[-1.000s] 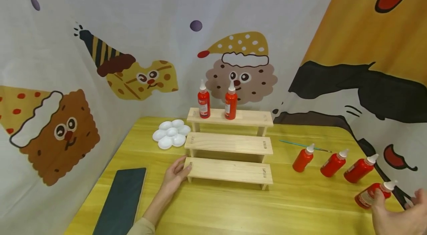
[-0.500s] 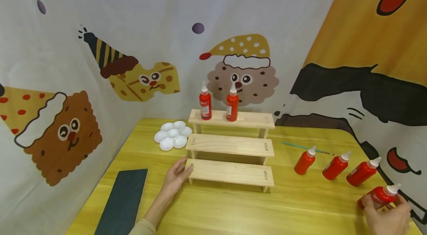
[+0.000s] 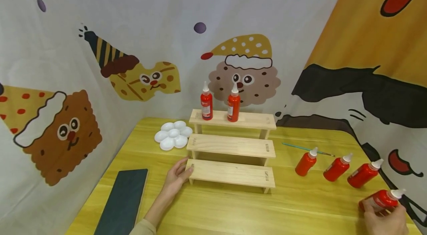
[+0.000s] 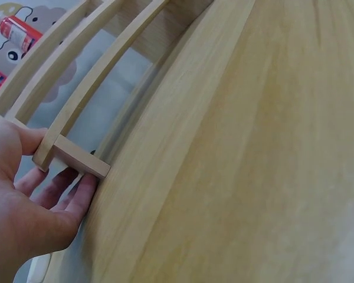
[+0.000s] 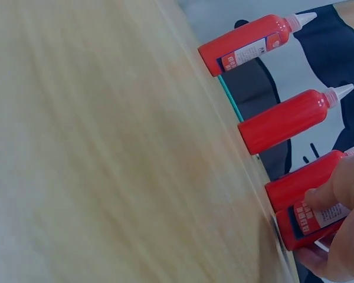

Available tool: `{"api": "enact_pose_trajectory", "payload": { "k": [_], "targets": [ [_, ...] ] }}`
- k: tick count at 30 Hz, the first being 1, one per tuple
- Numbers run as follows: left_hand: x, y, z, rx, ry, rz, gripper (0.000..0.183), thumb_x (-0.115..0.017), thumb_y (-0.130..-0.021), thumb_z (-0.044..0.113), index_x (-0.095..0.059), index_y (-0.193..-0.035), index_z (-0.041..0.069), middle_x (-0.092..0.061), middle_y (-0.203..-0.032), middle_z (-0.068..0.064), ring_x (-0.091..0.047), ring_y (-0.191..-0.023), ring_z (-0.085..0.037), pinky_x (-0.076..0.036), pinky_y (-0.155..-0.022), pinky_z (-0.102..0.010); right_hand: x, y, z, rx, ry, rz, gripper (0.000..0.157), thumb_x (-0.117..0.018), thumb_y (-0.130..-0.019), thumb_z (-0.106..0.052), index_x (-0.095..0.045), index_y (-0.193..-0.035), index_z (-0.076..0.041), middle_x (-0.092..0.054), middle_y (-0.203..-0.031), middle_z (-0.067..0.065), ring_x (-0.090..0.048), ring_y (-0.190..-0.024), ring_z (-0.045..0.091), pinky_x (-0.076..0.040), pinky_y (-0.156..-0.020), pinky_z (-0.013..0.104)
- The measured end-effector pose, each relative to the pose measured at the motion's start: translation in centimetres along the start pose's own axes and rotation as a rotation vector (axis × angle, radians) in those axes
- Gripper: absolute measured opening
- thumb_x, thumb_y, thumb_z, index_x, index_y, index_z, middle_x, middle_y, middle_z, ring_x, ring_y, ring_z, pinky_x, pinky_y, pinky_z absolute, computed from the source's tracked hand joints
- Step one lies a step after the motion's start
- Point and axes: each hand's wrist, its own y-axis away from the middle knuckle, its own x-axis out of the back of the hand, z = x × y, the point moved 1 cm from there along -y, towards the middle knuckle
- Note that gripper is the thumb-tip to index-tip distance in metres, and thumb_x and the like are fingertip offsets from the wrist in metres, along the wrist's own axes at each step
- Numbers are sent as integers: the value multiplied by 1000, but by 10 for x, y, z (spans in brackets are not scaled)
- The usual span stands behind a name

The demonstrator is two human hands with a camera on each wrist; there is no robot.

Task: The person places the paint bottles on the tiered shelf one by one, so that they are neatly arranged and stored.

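My left hand grips the left end of the lowest step of a three-tier wooden display stand. In the left wrist view, the thumb lies over the board and the fingers sit against its end leg. At the far right, my right hand holds a red paint bottle with a white pointed cap, thumb on its label in the right wrist view. Three similar bottles stand in a row beyond it, the nearest being a red bottle. Two more, including a labelled bottle, stand on the top step.
A white flower-shaped paint palette lies left of the stand. Near the left edge of the table is a dark flat board. A thin teal paintbrush lies behind the right-hand bottles. A printed curtain surrounds the table.
My right hand has moved left onto the nearest bottle and closed its fingers round it. The left hand stays at the stand's end. The head view has shifted slightly.
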Motion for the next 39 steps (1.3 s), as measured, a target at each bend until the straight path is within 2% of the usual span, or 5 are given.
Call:
{"api": "enact_pose_trajectory", "payload": {
  "k": [5, 12, 23, 29, 39],
  "targets": [
    [0, -1, -1, -5, -20, -7, 59, -69, -98, 24, -46, -151, 10, -61, -134, -24, -64, -119, -36, -58, -98, -41, 5, 11, -9, -12, -104, 50, 70, -51, -103, -18, -13, -160, -4, -23, -163, 29, -32, -143, 53, -27, -119, 65],
    [1, 1, -1, -4, -21, -9, 59, -68, -98, 23, -45, -151, 10, -62, -134, -23, -63, -122, -39, -58, -98, -42, 13, 32, -33, 168, -226, 167, 67, -52, -102, -10, -18, -160, -7, -28, -162, 26, -34, -145, 51, -30, -119, 60],
    [1, 1, -2, -4, -12, -8, 59, -68, -98, 23, -45, -151, 11, -60, -136, -24, -62, -123, -39, -57, -100, -44, 18, 66, -70, 385, -275, 223, 64, -59, -102, -18, -29, -159, -23, -39, -161, 14, -42, -145, 40, -32, -122, 43],
    [2, -1, -4, 1, -16, -16, 60, -68, -98, 25, -45, -151, 13, -59, -138, -24, -61, -125, -40, -56, -101, -44, 16, 79, -92, 468, -309, 174, 67, -64, -100, -14, -33, -157, -33, -44, -159, 7, -47, -143, 35, -37, -119, 35],
    [1, 1, -2, -12, -4, -15, 59, -67, -99, 22, -43, -152, 9, -60, -136, -25, -64, -120, -38, -57, -99, -45, 4, 97, -131, 647, -411, 110, 66, -72, -93, -8, -44, -150, -28, -59, -141, 9, -58, -112, -6, -47, -98, 8]
  ]
}}
